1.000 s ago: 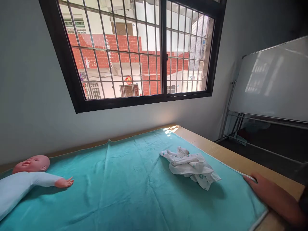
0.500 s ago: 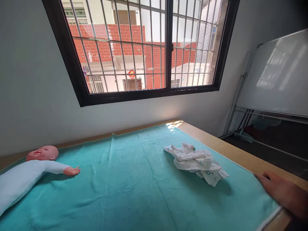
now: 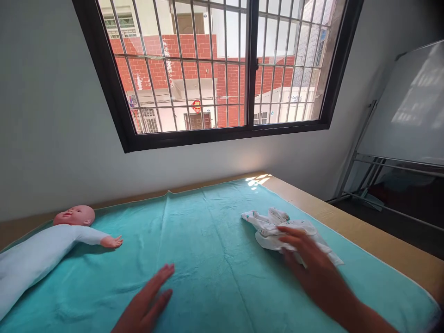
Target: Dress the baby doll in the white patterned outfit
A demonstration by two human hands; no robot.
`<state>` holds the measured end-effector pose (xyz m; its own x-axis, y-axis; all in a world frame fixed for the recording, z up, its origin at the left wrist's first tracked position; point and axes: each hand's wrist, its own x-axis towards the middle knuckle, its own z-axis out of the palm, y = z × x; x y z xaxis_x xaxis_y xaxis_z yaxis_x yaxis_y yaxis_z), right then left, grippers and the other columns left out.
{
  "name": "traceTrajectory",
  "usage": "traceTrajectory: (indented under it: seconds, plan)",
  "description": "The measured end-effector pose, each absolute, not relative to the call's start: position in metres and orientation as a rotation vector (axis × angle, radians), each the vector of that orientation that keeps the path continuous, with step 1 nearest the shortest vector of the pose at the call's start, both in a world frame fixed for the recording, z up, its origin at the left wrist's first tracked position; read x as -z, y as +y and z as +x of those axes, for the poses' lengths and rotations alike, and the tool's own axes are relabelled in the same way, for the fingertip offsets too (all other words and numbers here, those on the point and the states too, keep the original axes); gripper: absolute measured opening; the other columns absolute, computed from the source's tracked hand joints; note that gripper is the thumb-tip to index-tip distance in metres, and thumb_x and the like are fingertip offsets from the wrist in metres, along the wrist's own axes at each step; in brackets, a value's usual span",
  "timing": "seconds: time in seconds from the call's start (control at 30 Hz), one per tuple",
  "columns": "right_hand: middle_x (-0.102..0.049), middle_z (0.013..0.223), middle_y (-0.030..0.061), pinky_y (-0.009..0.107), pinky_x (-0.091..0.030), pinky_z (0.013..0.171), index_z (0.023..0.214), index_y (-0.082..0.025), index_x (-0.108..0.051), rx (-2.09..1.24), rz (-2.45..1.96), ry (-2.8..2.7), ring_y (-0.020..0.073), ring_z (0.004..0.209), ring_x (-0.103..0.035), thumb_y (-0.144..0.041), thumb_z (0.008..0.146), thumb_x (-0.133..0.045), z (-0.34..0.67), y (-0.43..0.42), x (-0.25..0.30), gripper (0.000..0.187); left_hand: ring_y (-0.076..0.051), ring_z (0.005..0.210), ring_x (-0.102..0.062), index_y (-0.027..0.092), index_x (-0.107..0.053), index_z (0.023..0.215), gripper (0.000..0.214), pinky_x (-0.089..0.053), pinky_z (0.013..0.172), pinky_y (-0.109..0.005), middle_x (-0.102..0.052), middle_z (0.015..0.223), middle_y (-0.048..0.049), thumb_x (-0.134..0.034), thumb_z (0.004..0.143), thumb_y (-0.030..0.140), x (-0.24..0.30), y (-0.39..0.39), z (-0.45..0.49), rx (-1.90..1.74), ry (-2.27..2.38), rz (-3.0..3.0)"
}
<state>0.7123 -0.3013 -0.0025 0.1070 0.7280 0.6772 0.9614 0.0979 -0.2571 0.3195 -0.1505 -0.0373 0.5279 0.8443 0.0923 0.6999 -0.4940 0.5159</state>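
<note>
Head view takes in a wooden table (image 3: 322,215) mostly covered by a turquoise towel (image 3: 194,222), with a doll (image 3: 41,254) in pale clothing lying at the left and a crumpled white cloth (image 3: 265,229) resting on the towel's right part. The step in hand looks like reaching for the cloth; gripping it would call for the fingers to close on a fold. The person's right hand (image 3: 308,259) is stretched over it from the lower right, palm down, thumb and fingers apart; blur leaves it unclear whether they touch the fabric. The left hand (image 3: 147,300), at the bottom edge, points forward over the towel, thumb parted from the fingers, holding nothing, well apart from the cloth.
</note>
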Motion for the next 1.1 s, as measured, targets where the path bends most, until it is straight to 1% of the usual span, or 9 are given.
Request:
traceTrajectory:
  seconds: [0.1,0.2,0.27,0.43,0.6,0.7,0.8,0.9,1.1]
  plan:
    - [-0.04,0.151,0.0052,0.038,-0.046,0.106,0.137,-0.027,-0.049,-0.264,-1.72,-1.925,0.0227,0.133,-0.046,-0.045,0.098,-0.041,0.663,-0.25,0.013,0.044,-0.029,0.142,-0.032,0.016,-0.048,0.142,0.056,-0.03,0.115,-0.052,-0.04,0.151,-0.0071,-0.037,0.093,0.041,0.056,-0.111,0.311,-0.325,1.454,2.494]
    - [-0.027,0.157,0.0083,0.044,-0.026,0.118,0.15,-0.019,-0.035,-0.467,-1.764,-2.066,0.0263,0.144,-0.027,-0.056,0.096,-0.039,0.665,-0.206,0.031,0.065,-0.027,0.144,-0.026,0.019,-0.04,0.146,0.056,-0.022,0.117,-0.056,-0.031,0.154,-0.0046,-0.031,0.095,0.041,0.074,-0.098,0.302,-0.123,1.449,2.642]
    - [-0.022,0.159,0.009,0.043,-0.017,0.121,0.152,-0.015,-0.029,-0.442,-1.815,-2.111,0.0262,0.147,-0.019,-0.059,0.096,-0.036,0.681,-0.186,0.041,0.071,-0.025,0.144,-0.026,0.023,-0.038,0.146,0.054,-0.023,0.116,-0.057,-0.029,0.155,-0.0026,-0.028,0.097,0.042,0.08,-0.099,0.299,-0.068,1.439,2.692]
    - [-0.013,0.161,0.0039,0.041,-0.008,0.122,0.154,-0.017,-0.021,-0.403,-1.95,-2.069,0.0238,0.148,-0.01,-0.066,0.095,-0.024,0.714,-0.171,0.053,0.076,-0.026,0.139,-0.036,0.027,-0.046,0.142,0.048,-0.032,0.111,-0.058,-0.037,0.15,-0.0016,-0.031,0.097,0.038,0.085,-0.098,0.291,-0.147,1.385,2.792]
    - [-0.011,0.161,0.005,0.039,-0.008,0.123,0.154,-0.016,-0.021,-0.377,-2.034,-1.956,0.0252,0.148,-0.01,-0.071,0.092,-0.026,0.731,-0.166,0.062,0.083,-0.023,0.132,-0.046,0.033,-0.052,0.136,0.043,-0.04,0.106,-0.052,-0.047,0.143,0.002,-0.035,0.097,0.035,0.093,-0.093,0.277,-0.402,1.202,2.971]
    - [-0.011,0.161,0.0045,0.039,-0.009,0.123,0.154,-0.016,-0.022,-0.344,-2.066,-1.892,0.026,0.148,-0.01,-0.072,0.091,-0.026,0.741,-0.161,0.068,0.084,-0.024,0.131,-0.047,0.033,-0.05,0.138,0.043,-0.043,0.105,-0.05,-0.046,0.143,0.0005,-0.038,0.096,0.034,0.095,-0.094,0.28,-0.363,1.178,2.992]
    - [-0.014,0.16,0.0068,0.041,-0.01,0.122,0.153,-0.015,-0.024,-0.283,-2.151,-1.797,0.0278,0.148,-0.012,-0.074,0.09,-0.025,0.748,-0.157,0.073,0.087,-0.028,0.134,-0.042,0.029,-0.047,0.14,0.045,-0.039,0.105,-0.056,-0.04,0.146,-0.0034,-0.038,0.096,0.034,0.092,-0.096,0.29,-0.184,1.246,2.909]
    - [-0.016,0.16,0.009,0.043,-0.009,0.122,0.152,-0.012,-0.028,-0.186,-2.218,-1.743,0.029,0.148,-0.012,-0.074,0.09,-0.025,0.748,-0.157,0.076,0.088,-0.029,0.138,-0.037,0.03,-0.043,0.141,0.047,-0.034,0.107,-0.061,-0.034,0.149,-0.0043,-0.04,0.095,0.037,0.084,-0.099,0.3,-0.06,1.3,2.796]
    - [-0.011,0.161,0.0012,0.042,-0.009,0.122,0.153,-0.021,-0.026,-0.238,-2.172,-1.864,0.026,0.148,-0.011,-0.073,0.09,-0.025,0.742,-0.166,0.073,0.082,-0.029,0.141,-0.032,0.037,-0.038,0.142,0.046,-0.028,0.111,-0.061,-0.029,0.151,-0.0016,-0.04,0.096,0.043,0.072,-0.106,0.306,0.014,1.314,2.701]
